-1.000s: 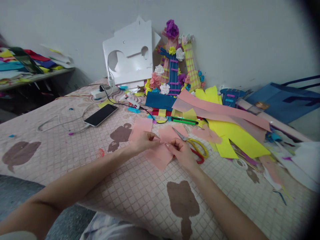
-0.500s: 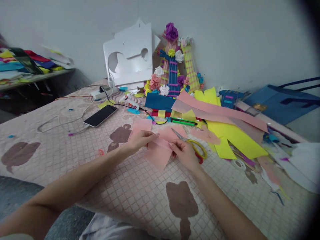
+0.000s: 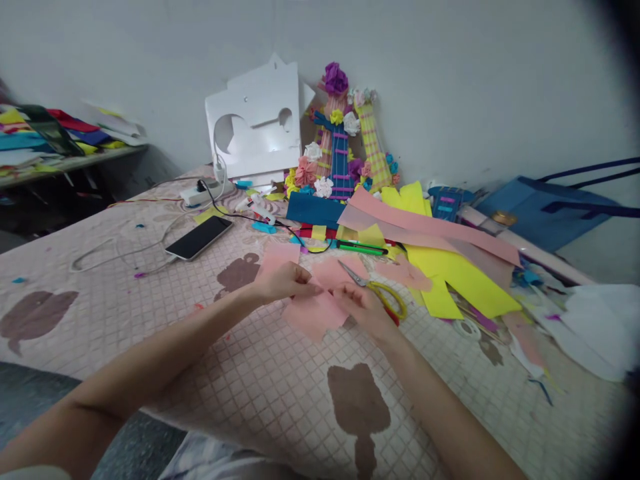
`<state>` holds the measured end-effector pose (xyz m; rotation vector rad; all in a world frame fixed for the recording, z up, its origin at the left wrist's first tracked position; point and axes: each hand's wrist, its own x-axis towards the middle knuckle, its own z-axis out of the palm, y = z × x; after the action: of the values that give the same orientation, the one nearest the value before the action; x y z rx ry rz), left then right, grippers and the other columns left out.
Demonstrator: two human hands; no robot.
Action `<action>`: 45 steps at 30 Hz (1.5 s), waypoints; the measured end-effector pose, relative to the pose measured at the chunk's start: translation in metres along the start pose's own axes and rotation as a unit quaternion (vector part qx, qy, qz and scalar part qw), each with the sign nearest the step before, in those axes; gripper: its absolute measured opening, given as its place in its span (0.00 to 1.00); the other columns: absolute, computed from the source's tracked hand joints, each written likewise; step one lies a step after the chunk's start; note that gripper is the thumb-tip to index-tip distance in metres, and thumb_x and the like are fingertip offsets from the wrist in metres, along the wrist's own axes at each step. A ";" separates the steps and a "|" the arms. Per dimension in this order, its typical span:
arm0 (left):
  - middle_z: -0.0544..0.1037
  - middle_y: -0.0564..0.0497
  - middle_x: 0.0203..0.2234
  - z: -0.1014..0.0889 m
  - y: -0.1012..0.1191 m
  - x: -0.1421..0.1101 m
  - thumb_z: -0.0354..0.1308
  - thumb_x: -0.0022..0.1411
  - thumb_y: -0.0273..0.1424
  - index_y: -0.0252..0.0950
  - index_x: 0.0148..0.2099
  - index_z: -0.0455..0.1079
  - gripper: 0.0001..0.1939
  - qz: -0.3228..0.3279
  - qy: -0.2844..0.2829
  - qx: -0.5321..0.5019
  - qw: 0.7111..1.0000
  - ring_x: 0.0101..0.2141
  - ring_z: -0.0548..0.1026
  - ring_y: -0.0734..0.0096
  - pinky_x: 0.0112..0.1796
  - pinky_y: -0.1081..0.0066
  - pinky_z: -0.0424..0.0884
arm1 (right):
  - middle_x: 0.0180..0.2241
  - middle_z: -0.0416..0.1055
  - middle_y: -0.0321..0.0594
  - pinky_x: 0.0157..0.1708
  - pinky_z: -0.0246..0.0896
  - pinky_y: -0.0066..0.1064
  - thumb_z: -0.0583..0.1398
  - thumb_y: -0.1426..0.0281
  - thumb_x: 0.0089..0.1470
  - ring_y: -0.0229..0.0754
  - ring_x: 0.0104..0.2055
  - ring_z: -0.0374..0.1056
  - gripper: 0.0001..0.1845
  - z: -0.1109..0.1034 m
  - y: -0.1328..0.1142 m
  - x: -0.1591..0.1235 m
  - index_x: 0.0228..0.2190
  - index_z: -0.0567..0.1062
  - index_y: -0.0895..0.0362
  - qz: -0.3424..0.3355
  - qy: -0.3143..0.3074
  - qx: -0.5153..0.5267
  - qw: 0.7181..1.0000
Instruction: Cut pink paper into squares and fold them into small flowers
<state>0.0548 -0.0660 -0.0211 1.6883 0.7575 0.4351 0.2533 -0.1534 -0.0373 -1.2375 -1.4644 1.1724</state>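
Note:
A piece of pink crepe paper (image 3: 315, 317) hangs low over the table between my hands. My left hand (image 3: 286, 283) pinches its upper left side with thumb and forefinger. On the other side, my right hand (image 3: 361, 303) closes its fingertips on the paper's upper right edge. More pink paper pieces lie just behind, one square (image 3: 281, 256) by my left hand and another (image 3: 330, 268) beyond the fingertips. Scissors with yellow handles (image 3: 387, 298) lie right behind my right hand, blades pointing left.
A green cutter (image 3: 361, 247) and a glue gun (image 3: 257, 208) lie farther back. At the left is a phone (image 3: 199, 238) on a cable. Yellow paper (image 3: 450, 280) and pink strips (image 3: 430, 223) spread to the right. Paper-flower decorated guitar shapes (image 3: 341, 157) lean on the wall.
The pinched paper's lower part has changed shape and now looks more creased, and my fingertips have come closer together. The whole view has shifted slightly.

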 end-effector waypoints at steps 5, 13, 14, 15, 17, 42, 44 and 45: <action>0.55 0.58 0.13 0.003 0.014 0.007 0.65 0.44 0.45 0.33 0.18 0.61 0.23 0.024 -0.025 0.058 0.998 0.17 0.55 0.81 0.17 0.78 0.48 | 0.20 0.60 0.31 0.19 0.49 0.26 0.61 0.57 0.49 0.33 0.22 0.55 0.15 0.001 0.002 -0.001 0.24 0.70 0.56 -0.006 0.026 -0.034 0.999; 0.56 0.58 0.14 0.008 0.009 0.024 0.61 0.48 0.50 0.32 0.21 0.64 0.24 -0.006 -0.007 -0.026 1.000 0.16 0.55 0.81 0.18 0.76 0.48 | 0.21 0.60 0.31 0.20 0.49 0.26 0.61 0.59 0.49 0.34 0.22 0.54 0.14 -0.006 -0.004 -0.004 0.23 0.69 0.56 -0.013 0.065 -0.055 0.996; 0.57 0.58 0.14 0.008 0.008 0.026 0.61 0.49 0.51 0.32 0.22 0.64 0.25 -0.012 0.000 -0.048 0.999 0.16 0.56 0.81 0.19 0.77 0.49 | 0.20 0.59 0.31 0.20 0.49 0.26 0.61 0.58 0.49 0.33 0.22 0.53 0.15 -0.008 -0.002 -0.003 0.23 0.68 0.56 -0.008 0.079 -0.051 0.996; 0.59 0.57 0.15 0.008 0.007 0.027 0.60 0.49 0.52 0.32 0.23 0.64 0.25 -0.016 0.009 -0.068 0.998 0.17 0.58 0.80 0.19 0.77 0.50 | 0.20 0.59 0.30 0.19 0.49 0.26 0.61 0.58 0.49 0.33 0.21 0.53 0.15 -0.009 0.000 -0.003 0.23 0.68 0.56 -0.002 0.092 -0.044 0.995; 0.62 0.56 0.17 0.008 0.004 0.027 0.60 0.50 0.52 0.32 0.27 0.66 0.25 -0.017 0.023 -0.089 0.996 0.18 0.61 0.80 0.20 0.77 0.52 | 0.19 0.59 0.30 0.19 0.49 0.26 0.61 0.57 0.48 0.33 0.21 0.53 0.15 -0.012 0.004 -0.002 0.23 0.68 0.56 0.009 0.110 -0.026 0.994; 0.74 0.51 0.26 -0.030 -0.009 0.017 0.66 0.48 0.39 0.30 0.31 0.70 0.16 -0.045 -0.050 -0.085 0.994 0.26 0.70 0.75 0.28 0.75 0.64 | 0.28 0.70 0.40 0.25 0.46 0.30 0.60 0.56 0.49 0.43 0.29 0.64 0.15 -0.094 0.029 -0.010 0.29 0.66 0.55 0.078 0.056 -0.550 0.830; 0.73 0.51 0.25 -0.031 -0.011 0.017 0.65 0.49 0.40 0.30 0.31 0.70 0.17 -0.045 -0.050 -0.070 0.995 0.25 0.70 0.74 0.27 0.75 0.63 | 0.27 0.69 0.40 0.24 0.45 0.30 0.58 0.57 0.50 0.41 0.27 0.63 0.14 -0.095 0.026 -0.011 0.28 0.65 0.55 0.078 0.057 -0.528 0.844; 0.73 0.52 0.24 -0.031 -0.010 0.017 0.65 0.49 0.41 0.30 0.31 0.70 0.17 -0.043 -0.050 -0.069 0.995 0.25 0.70 0.74 0.26 0.75 0.63 | 0.26 0.69 0.39 0.24 0.46 0.30 0.57 0.57 0.51 0.41 0.27 0.62 0.14 -0.097 0.023 -0.012 0.28 0.65 0.55 0.077 0.057 -0.499 0.861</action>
<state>0.0445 -0.0309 -0.0251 1.5301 0.7077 0.3318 0.3538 -0.1520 -0.0426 -2.0898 -1.9788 0.3412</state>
